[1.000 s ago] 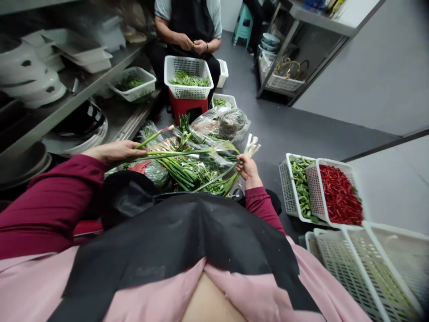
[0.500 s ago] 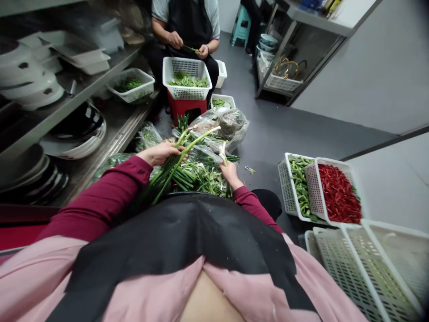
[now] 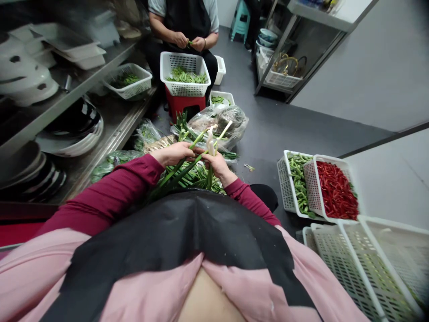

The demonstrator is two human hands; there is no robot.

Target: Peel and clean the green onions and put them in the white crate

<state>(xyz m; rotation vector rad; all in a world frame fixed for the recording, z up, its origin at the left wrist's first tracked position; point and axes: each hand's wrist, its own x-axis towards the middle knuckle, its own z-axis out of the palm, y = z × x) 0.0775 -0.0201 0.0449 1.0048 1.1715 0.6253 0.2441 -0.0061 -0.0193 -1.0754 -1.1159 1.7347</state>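
My left hand (image 3: 176,153) is closed round long green onions (image 3: 170,175), whose leaves hang down toward my apron and whose pale ends point up and away. My right hand (image 3: 217,164) has come up against it, its fingers wrapped round peeled white green-onion stalks (image 3: 210,142). The fingertips of both hands meet at the stalks, so which hand grips the long stalk leaning right is hard to tell. Beneath my hands lies a heap of loose green onions (image 3: 196,175), partly hidden by my wrists.
Beyond the heap lie clear plastic bags (image 3: 231,125). A co-worker's hands (image 3: 190,42) hold something green above a white basket (image 3: 184,91) on a red stool (image 3: 182,105). Metal shelving (image 3: 110,62) flanks my left; baskets of red chillies (image 3: 337,190) and green peppers (image 3: 296,179) stand right.
My right hand has moved left and up with its white stalks, meeting my left hand. The left hand shifted slightly right. The co-worker's hands drew closer together.
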